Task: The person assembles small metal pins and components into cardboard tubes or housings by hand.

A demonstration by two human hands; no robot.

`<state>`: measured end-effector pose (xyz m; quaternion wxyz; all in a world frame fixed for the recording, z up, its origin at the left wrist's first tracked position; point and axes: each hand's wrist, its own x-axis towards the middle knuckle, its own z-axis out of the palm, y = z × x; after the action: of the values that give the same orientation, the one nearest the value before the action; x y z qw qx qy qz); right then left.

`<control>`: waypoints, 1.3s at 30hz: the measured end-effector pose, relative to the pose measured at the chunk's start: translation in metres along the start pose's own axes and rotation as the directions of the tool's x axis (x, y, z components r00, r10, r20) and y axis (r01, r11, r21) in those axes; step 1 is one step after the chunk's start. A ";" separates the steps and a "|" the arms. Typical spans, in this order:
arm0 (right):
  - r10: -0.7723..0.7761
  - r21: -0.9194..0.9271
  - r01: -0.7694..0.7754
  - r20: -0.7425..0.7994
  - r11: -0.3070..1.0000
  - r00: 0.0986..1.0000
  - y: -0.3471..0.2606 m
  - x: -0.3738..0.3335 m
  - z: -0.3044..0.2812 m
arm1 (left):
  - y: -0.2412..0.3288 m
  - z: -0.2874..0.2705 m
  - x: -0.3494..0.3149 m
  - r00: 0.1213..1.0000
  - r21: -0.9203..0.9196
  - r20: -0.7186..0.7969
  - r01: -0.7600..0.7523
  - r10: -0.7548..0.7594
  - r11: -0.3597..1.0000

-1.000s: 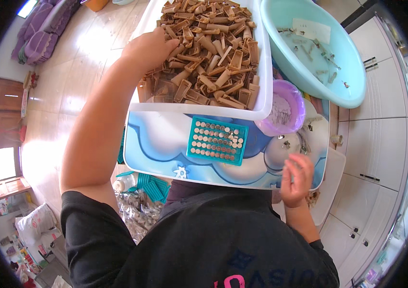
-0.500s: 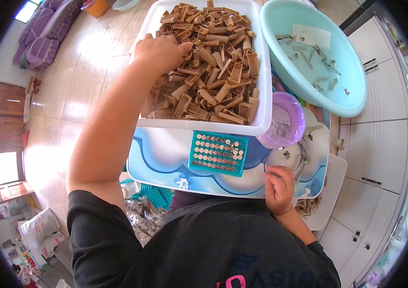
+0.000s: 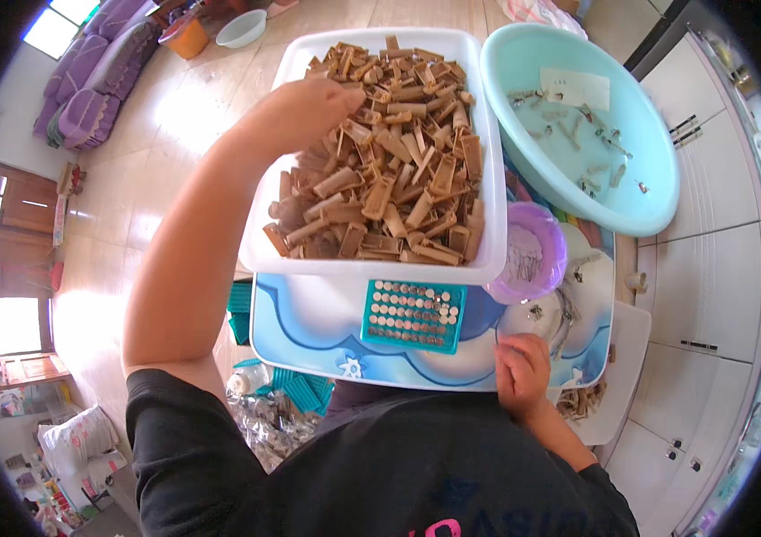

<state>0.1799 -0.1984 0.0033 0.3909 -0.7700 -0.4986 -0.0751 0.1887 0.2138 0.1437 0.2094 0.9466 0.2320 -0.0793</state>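
My left hand point(image 3: 304, 115) reaches over the left side of a white plastic bin point(image 3: 371, 267) heaped with brown plastic casings point(image 3: 380, 192). Its fingers bend down toward the pile and are mostly hidden behind the back of the hand. Close to the table's front edge, my right hand point(image 3: 522, 369) is closed, its fingers curled inward; whatever they hold is too small to make out. To its left lies a teal tray point(image 3: 412, 347) with rows of small round metal-looking pieces. A purple lined bowl point(image 3: 552, 259) of thin pale pieces stands beyond the right hand.
A large light-blue basin point(image 3: 577, 206) with small parts and a paper slip stands at the far right. Small wired parts point(image 3: 568, 313) lie on the blue patterned table point(image 3: 309, 331). Teal trays point(image 3: 304, 391) and clear bags are below at left; white cabinets point(image 3: 711, 259) line the right.
The whole view has shifted, so the bin and table sit lower in the picture. My left hand has turned over the casings, and some have slid at the bin's left. My right hand stays curled.
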 end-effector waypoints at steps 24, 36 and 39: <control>-0.220 -0.186 0.257 0.197 0.948 0.955 -0.044 0.156 0.028 | -0.016 0.032 0.119 0.902 0.045 -0.421 0.120 -0.090 0.992; -0.197 -0.187 0.233 0.191 0.954 0.962 -0.047 0.156 0.028 | -0.023 0.029 0.134 0.961 0.129 -0.241 0.168 -0.134 0.977; -0.195 -0.182 0.230 0.191 0.956 0.962 -0.046 0.156 0.028 | -0.025 0.027 0.138 0.992 0.149 -0.088 0.105 -0.092 0.983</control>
<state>0.2108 -0.0598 0.0870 0.2559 -0.7509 -0.6004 -0.1008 0.2963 0.2783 0.0761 0.1223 0.9497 0.2801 -0.0688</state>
